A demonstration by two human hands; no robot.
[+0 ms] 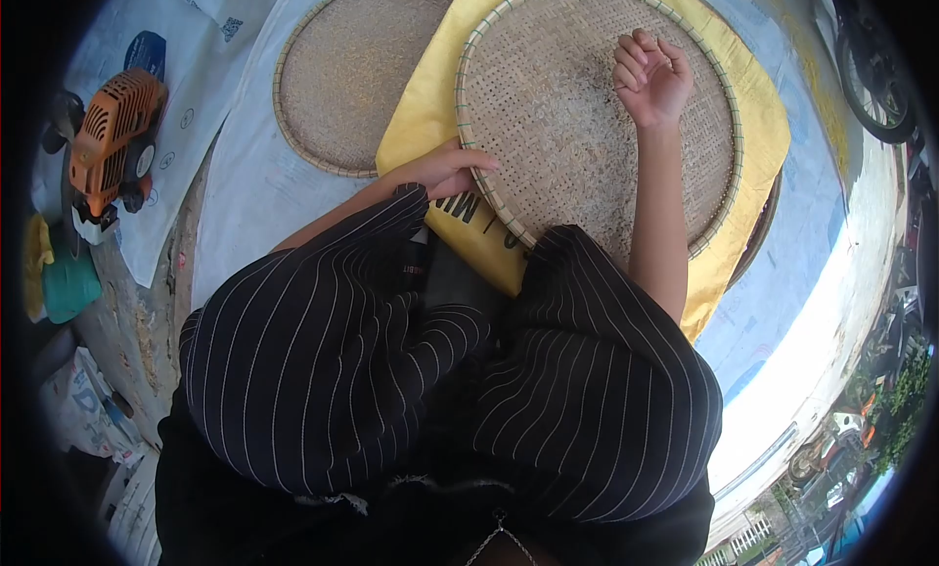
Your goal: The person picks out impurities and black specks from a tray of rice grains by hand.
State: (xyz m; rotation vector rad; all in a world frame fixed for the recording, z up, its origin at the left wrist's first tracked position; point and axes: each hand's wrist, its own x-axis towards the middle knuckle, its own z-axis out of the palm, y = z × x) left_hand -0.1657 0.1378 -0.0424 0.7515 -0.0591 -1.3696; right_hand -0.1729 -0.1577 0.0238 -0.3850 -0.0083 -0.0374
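Observation:
A round woven bamboo winnowing tray (548, 87) lies before me, its rim bound with green ties. Small pale grains and husk-like bits (606, 155) are scattered across its weave, thickest toward the middle and right. My left hand (455, 168) grips the near-left rim, thumb on top and fingers below. Over the right half of the tray, my right hand (653, 82) is raised palm up with its fingers curled inward. Whether anything small sits in those fingers is hidden. A yellow printed sack (416, 126) is spread beneath the tray.
A second woven tray (357, 72), covered with grains, rests at the back left on a pale blue sheet (245, 194). An orange engine-like machine (115, 140) stands at far left above a green container (70, 284). At upper right is a wheel (880, 87).

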